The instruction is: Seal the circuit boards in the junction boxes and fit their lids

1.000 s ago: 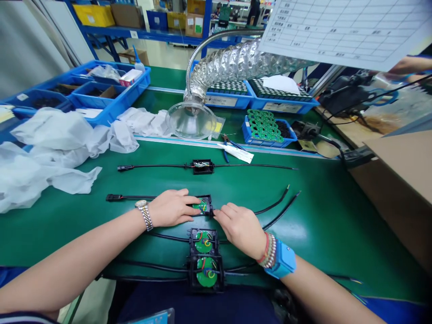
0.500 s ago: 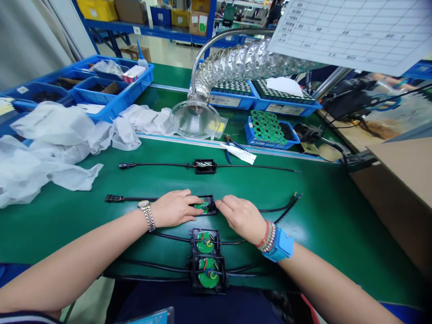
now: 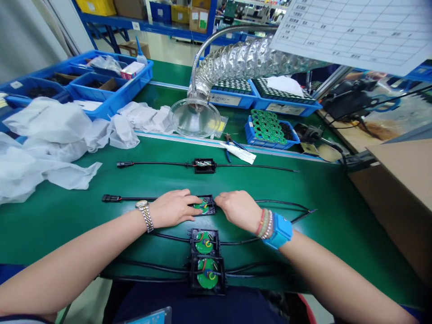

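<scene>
My left hand (image 3: 174,208) grips the left side of a small open black plastic case (image 3: 209,207), fingertips pressing down by the green circuit board inside. A black cable with a plug (image 3: 111,198) runs out to the left under that hand. At the case's right end, my right hand (image 3: 239,208) is closed in a pinch on the black cable (image 3: 283,202), which continues to the right. Nearer my body lie two more open cases with round green boards, one case (image 3: 204,242) touching the other (image 3: 207,273). Farther off lies another open case (image 3: 204,165) with wires.
A fume extractor hood (image 3: 195,118) hangs over the back of the green bench. Pliers (image 3: 229,148) and a white tube (image 3: 241,154) lie behind the far case. Blue bins (image 3: 270,132) hold circuit boards. White wrapping (image 3: 60,139) is at left, a cardboard box (image 3: 398,189) at right.
My right hand has shifted slightly left toward the case end, and the cable's free end has swung right and down. The left hand keeps its hold on the case.
</scene>
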